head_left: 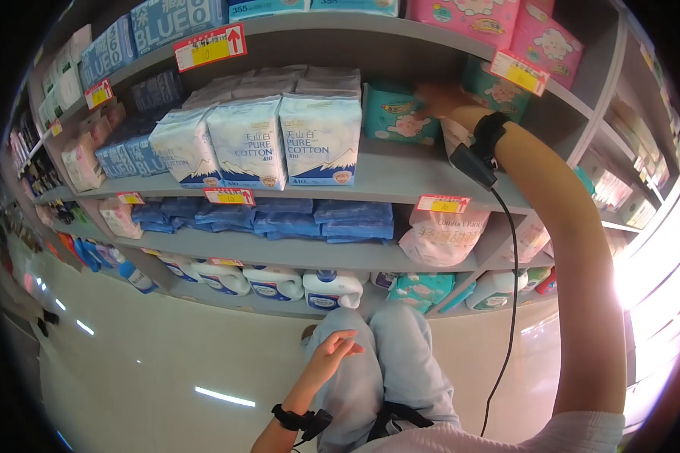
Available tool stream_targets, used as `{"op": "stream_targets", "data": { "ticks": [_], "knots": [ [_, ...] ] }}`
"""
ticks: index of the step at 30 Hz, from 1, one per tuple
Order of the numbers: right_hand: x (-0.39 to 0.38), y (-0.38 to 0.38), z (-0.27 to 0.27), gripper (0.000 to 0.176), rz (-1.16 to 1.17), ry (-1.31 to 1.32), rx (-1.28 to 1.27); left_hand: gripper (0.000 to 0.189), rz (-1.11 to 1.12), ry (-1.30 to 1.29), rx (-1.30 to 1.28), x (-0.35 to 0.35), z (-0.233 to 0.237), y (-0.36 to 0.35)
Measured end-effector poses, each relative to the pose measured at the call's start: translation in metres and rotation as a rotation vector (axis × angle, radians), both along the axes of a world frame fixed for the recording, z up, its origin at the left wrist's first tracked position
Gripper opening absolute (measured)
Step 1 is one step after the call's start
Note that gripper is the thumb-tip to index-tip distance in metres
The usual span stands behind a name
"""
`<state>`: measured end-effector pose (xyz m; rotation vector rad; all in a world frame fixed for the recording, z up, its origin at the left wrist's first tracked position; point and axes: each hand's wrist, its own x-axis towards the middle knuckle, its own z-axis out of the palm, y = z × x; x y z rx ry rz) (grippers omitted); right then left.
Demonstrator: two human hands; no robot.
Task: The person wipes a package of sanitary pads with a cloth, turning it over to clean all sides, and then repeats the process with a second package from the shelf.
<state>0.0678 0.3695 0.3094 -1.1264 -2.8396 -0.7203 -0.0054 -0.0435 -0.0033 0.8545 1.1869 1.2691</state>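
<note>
My right hand (pixel 447 100) reaches deep into the middle shelf, its fingers shadowed and blurred at the right edge of a teal pack with a white cartoon lamb (pixel 402 113). Whether they grip that pack I cannot tell. A second teal pack (pixel 499 94) stands behind and to the right of the hand. Partly covered by the wrist is a pale pack (pixel 455 136). Low over my knees, my left hand (pixel 332 356) hovers with loosely bent fingers apart and nothing in it. Both wrists wear black straps with small devices.
White-and-blue cotton tissue packs (pixel 321 140) fill the shelf left of the teal ones. Below lie blue flat packs (pixel 295 219) and a white-pink pants pack (pixel 443 235). Detergent jugs (pixel 332 289) line the bottom shelf. A black cable (pixel 515 279) hangs from my right wrist.
</note>
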Motion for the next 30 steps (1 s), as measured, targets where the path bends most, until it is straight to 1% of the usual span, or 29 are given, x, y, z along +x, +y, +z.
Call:
{"op": "stream_targets", "data": {
  "ticks": [1,3,4,6,7,9,10,11,13,14,16,17,19,20,22,23,25,26,28,29,30],
  "knots": [
    [0.004,-0.001,-0.002,0.069,-0.003,0.008,-0.001,0.032,-0.013,-0.015,0.017,0.002,0.0,0.0],
    [0.014,-0.002,-0.002,0.071,0.122,0.137,0.058,0.032,-0.011,0.0,0.02,0.003,0.001,-0.002],
    [0.017,-0.016,0.004,0.071,0.112,0.142,0.063,0.031,-0.009,0.001,0.025,0.006,0.002,-0.003],
    [0.033,-0.047,0.015,0.071,0.001,0.496,-0.11,0.031,-0.007,0.025,-0.001,0.01,0.008,-0.008],
    [0.048,-0.06,0.018,0.071,-0.024,0.501,-0.096,0.031,0.012,0.048,-0.03,0.01,0.01,-0.01],
    [0.078,-0.085,0.017,0.046,0.088,0.652,-0.021,0.031,-0.016,0.05,-0.018,0.013,0.008,-0.007],
    [0.095,-0.084,0.005,0.046,0.13,0.747,0.108,0.032,-0.025,0.053,-0.037,0.016,0.009,-0.005],
    [0.111,-0.08,0.003,0.046,0.117,0.75,0.116,0.033,-0.029,0.056,-0.057,0.019,0.011,-0.003],
    [0.14,-0.072,-0.001,0.053,-0.094,0.815,0.122,0.033,-0.055,0.062,-0.037,0.025,0.013,0.002],
    [0.151,-0.063,-0.006,0.053,-0.099,0.82,0.12,0.034,-0.069,0.064,-0.018,0.028,0.015,0.005],
    [0.166,-0.041,-0.013,0.059,-0.169,1.016,0.028,0.034,-0.114,0.078,-0.031,0.034,0.024,0.011],
    [0.171,-0.032,-0.015,0.059,-0.168,1.027,0.024,0.035,-0.155,0.088,-0.039,0.036,0.027,0.013],
    [0.175,-0.021,-0.014,0.059,-0.135,1.023,-0.19,0.033,-0.173,0.096,-0.036,0.042,0.026,0.016],
    [0.173,-0.014,-0.013,0.059,-0.134,1.037,-0.191,0.031,-0.192,0.092,-0.031,0.043,0.026,0.017],
    [0.165,0.013,-0.017,0.068,-0.266,1.076,-0.3,0.031,-0.185,0.105,-0.035,0.045,0.029,0.017],
    [0.16,0.028,-0.023,0.068,-0.265,1.086,-0.307,0.031,-0.18,0.105,-0.038,0.044,0.031,0.015],
    [0.151,0.062,-0.04,0.073,-0.093,1.156,-0.003,0.033,-0.154,0.112,-0.035,0.04,0.032,0.011],
    [0.145,0.071,-0.046,0.073,-0.095,1.16,-0.011,0.035,-0.13,0.107,-0.026,0.039,0.031,0.008],
    [0.129,0.064,-0.047,0.077,-0.173,1.394,0.403,0.034,-0.127,0.113,-0.051,0.035,0.03,0.004],
    [0.133,0.061,-0.044,0.077,-0.175,1.393,0.4,0.034,-0.127,0.114,-0.066,0.033,0.029,0.003],
    [0.141,0.035,-0.026,0.082,-0.138,1.372,0.115,0.034,-0.128,0.113,-0.067,0.034,0.028,0.003]
  ]
}}
